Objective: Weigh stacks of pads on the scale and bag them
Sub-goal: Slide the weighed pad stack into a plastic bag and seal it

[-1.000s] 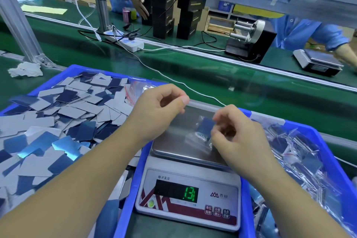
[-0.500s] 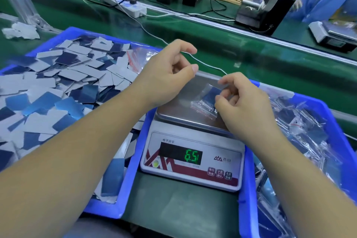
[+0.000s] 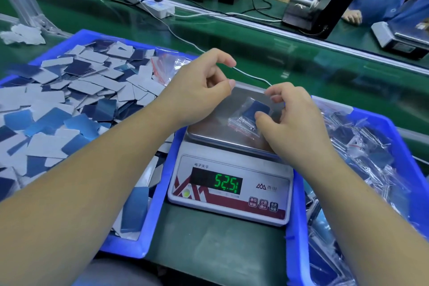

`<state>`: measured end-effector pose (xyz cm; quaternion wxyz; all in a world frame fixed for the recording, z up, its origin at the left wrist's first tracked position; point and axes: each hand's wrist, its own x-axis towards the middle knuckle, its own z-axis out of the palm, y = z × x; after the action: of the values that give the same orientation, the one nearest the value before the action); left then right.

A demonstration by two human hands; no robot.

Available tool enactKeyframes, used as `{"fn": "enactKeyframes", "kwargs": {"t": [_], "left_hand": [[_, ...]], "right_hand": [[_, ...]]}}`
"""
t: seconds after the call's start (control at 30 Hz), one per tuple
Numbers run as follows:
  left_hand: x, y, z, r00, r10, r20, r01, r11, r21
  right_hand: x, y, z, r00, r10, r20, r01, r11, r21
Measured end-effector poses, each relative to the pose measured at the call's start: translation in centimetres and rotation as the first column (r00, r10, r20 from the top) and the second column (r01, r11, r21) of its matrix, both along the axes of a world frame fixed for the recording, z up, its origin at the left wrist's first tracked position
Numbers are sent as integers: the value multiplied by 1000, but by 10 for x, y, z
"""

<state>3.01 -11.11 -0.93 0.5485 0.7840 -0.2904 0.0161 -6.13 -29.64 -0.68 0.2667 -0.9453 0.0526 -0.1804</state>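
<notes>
Bagged pads (image 3: 251,112) on scale (image 3: 229,170) pan under right hand (image 3: 291,121), which pinches them; left hand (image 3: 197,93) curled, empty, beside.

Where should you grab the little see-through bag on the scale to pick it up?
Probably by the near end of the clear bag, coming from above on the right. It lies flat on the scale pan, and the right hand already holds that end by the blue pads inside, so a thumb-and-finger pinch there lifts bag and pads together.
</notes>
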Motion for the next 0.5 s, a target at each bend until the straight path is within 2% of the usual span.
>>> {"fn": "enactKeyframes", "kwargs": {"t": [0.3,0.5], "left_hand": [[0,1,-3,1000,6,-10,-6,999,40],[-2,-4,-1,994,23,110,-36,992,123]], "right_hand": [[0,4,-2,997,27,-77,-34,996,-88],[3,2,2,995,58,-76,-64,995,-78]]}}
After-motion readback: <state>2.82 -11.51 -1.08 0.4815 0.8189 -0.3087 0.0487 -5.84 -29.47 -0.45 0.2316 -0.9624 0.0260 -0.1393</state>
